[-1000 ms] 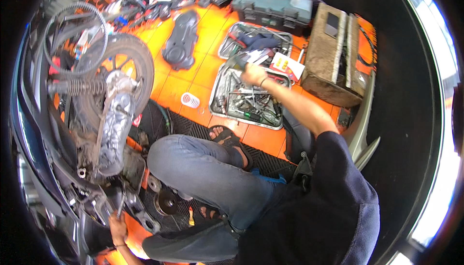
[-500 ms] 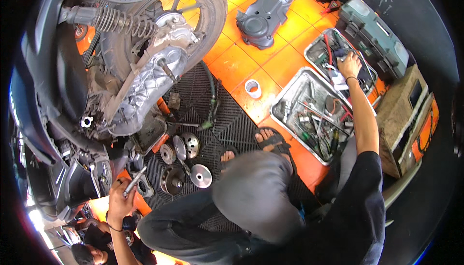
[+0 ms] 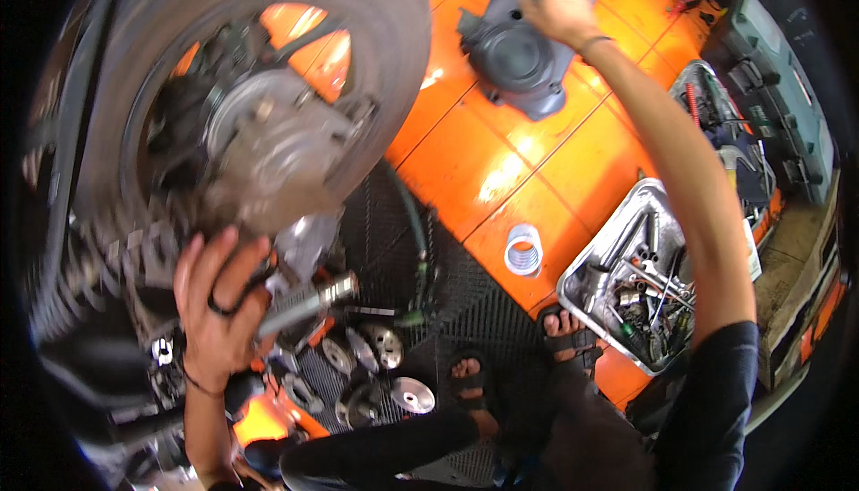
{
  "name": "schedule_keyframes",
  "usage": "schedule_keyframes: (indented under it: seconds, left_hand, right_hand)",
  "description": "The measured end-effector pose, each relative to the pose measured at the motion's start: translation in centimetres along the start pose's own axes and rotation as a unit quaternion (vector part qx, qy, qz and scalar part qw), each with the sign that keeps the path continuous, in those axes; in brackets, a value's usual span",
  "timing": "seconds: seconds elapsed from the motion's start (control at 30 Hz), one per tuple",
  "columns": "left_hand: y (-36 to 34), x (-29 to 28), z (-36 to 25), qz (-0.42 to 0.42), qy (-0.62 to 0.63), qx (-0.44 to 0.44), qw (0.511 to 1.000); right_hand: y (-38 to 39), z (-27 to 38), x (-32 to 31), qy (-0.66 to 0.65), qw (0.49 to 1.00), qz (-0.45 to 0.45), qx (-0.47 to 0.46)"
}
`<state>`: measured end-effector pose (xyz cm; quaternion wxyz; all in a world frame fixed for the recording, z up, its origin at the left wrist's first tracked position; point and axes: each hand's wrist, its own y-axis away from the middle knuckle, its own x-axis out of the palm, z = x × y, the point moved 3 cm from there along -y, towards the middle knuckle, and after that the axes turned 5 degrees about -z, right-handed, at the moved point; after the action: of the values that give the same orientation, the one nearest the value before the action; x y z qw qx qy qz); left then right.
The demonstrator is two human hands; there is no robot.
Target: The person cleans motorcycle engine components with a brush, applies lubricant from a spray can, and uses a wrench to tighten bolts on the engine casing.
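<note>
My left hand is closed round a long metal tool, in front of the scooter's rear wheel and its silvery metal housing. The wheel area and shock spring are blurred. My right hand reaches to the top of the frame, its fingers curled on a dark grey plastic cover lying on orange tiles.
Right of centre are a metal tray of tools, a second tool tray, a grey toolbox and a worn box. A white ring-shaped item sits on the tiles. Several metal discs lie on black matting beside my feet.
My view has swung and tilted. My right hand has moved from the tool trays up and left onto the grey cover. My left hand has risen toward the wheel with the metal tool.
</note>
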<state>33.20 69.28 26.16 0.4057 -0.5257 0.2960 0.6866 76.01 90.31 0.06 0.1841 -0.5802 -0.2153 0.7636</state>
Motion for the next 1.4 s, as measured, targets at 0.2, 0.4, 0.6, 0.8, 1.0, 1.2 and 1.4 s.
schedule_keyframes:
  seconds: [0.2, 0.4, 0.6, 0.8, 1.0, 1.2, 1.4]
  left_hand:
    - [-2.5, 2.1, 0.8, 0.048, -0.079, 0.141, 0.986]
    - [-0.2, 2.2, 1.5, 0.091, -0.138, 0.238, 0.957]
    - [-1.0, 1.7, 2.9, 0.080, -0.015, 0.113, 0.990]
    - [-5.5, 2.1, 4.9, 0.102, -0.054, 0.148, 0.982]
    - [-8.2, 2.1, 6.2, 0.114, -0.068, 0.157, 0.979]
    - [-8.8, 2.3, 6.2, 0.122, -0.072, 0.155, 0.978]
    - [-8.0, 2.3, 5.3, 0.114, -0.069, 0.143, 0.981]
  right_hand:
    - [-8.5, 1.6, 8.3, 0.011, 0.992, 0.098, 0.084]
    - [-13.4, -0.1, 18.8, 0.029, 0.974, 0.204, 0.097]
    - [-15.7, -1.0, 29.7, 0.132, 0.917, 0.332, 0.177]
    - [-21.0, -1.8, 31.2, 0.208, 0.893, 0.343, 0.204]
    - [-25.9, -5.5, 32.0, 0.187, 0.916, 0.282, 0.217]
    - [-27.1, -5.7, 33.9, 0.181, 0.907, 0.270, 0.268]
    - [-27.1, -5.9, 34.6, 0.165, 0.907, 0.293, 0.254]
